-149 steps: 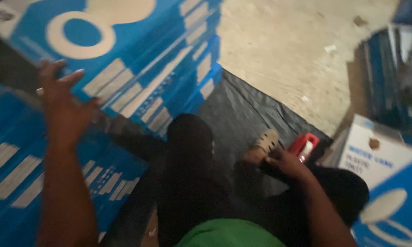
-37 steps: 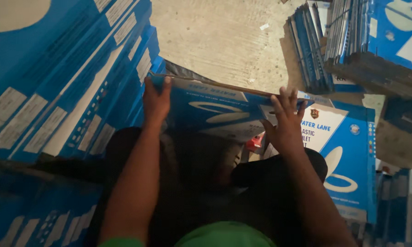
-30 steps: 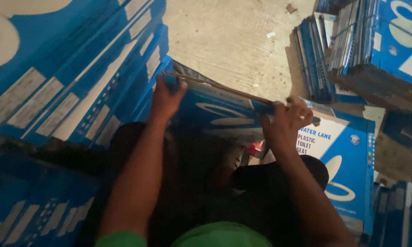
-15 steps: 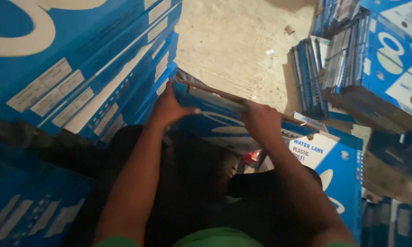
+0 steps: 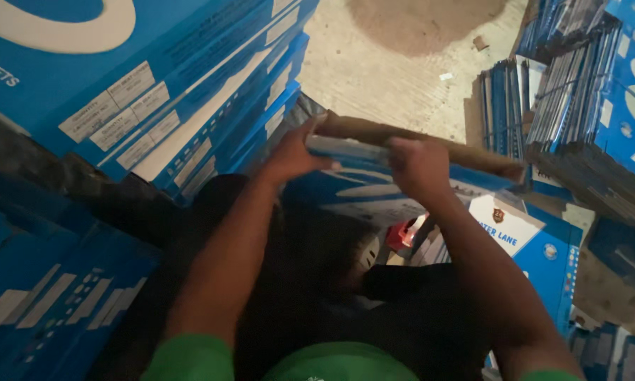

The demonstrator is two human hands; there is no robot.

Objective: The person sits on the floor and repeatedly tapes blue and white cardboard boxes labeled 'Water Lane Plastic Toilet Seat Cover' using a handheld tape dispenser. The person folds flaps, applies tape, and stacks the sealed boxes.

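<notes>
- Hands first: left hand [image 5: 294, 154] and right hand [image 5: 418, 164] sit close together, both clamped on the top edge of a flattened blue carton [image 5: 374, 185]; brown inner cardboard shows along that edge
- carton stands tilted right in front of the person, over their dark-trousered knees [image 5: 317, 282]
- just below the right hand, a red tape dispenser [image 5: 404, 233] pokes out
- left of the hands, a big slanting stack of blue cartons [image 5: 155, 92]; right of them, bundled flat cartons [image 5: 578, 120] stood on edge
- beyond the hands, bare dusty concrete floor [image 5: 395, 63]; pretty dim, cramped spot
</notes>
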